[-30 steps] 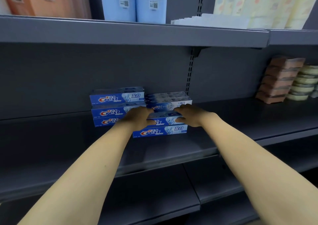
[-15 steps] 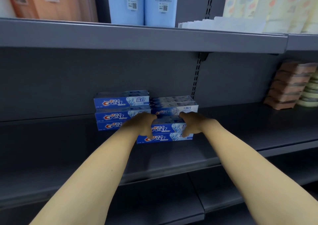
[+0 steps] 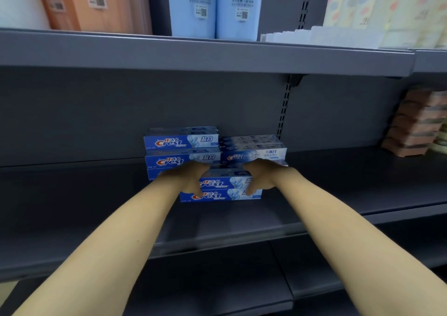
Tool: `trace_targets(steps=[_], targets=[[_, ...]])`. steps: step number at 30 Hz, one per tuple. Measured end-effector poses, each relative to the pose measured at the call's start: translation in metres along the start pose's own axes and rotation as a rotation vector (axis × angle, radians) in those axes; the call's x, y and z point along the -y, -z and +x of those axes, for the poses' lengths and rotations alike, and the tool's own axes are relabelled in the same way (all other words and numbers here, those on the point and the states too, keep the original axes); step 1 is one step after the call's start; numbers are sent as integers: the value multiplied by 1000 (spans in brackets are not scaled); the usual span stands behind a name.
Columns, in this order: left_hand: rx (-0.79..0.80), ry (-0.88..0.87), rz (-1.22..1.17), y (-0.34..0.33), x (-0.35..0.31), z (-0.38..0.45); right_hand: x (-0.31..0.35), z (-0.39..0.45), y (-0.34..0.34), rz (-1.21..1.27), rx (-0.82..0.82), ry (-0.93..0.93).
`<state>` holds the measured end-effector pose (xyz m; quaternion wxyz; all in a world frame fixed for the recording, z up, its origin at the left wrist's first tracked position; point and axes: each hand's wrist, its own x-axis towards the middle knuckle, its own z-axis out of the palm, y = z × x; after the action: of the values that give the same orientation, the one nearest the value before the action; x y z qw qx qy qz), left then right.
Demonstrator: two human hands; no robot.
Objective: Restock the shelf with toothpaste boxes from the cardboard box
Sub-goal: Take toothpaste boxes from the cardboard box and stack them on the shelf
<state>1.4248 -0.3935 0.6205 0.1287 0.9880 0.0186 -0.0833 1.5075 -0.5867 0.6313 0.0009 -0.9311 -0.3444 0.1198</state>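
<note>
I have both bare forearms stretched forward and upward, converging toward the middle. My left hand [image 3: 191, 179] is palm down, wrist slightly bent, its fingers [image 3: 197, 191] curled downward over the front face of what it grips. My right hand [image 3: 258, 178] mirrors it just beside, knuckles up, thumb and fingers [image 3: 250, 190] hooked down the same front face. The two hands are near each other but not touching, both closed around a shared load.

Glossy printed-card toothpaste boxes [image 3: 221, 190] sit on matt grey metal shelf [image 3: 338, 190].
</note>
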Motion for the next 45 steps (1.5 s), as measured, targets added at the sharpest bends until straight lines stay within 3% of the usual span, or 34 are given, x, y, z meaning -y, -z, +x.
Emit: trace_targets(steps=[15,20,25,37,45], targets=[[-79,127,23,9,84,-40,77,52,-6,-80,-89,184],[-278,56,401,9,94,-35,78,56,-5,-209,-236,253],[-358,49,455,11,100,-32,75,63,-8,-352,-439,239],[-361,-41,467,0,111,-5,73,72,-7,-501,-466,157],[-390,-35,554,3,111,-4,67,79,-7,-399,-515,118]])
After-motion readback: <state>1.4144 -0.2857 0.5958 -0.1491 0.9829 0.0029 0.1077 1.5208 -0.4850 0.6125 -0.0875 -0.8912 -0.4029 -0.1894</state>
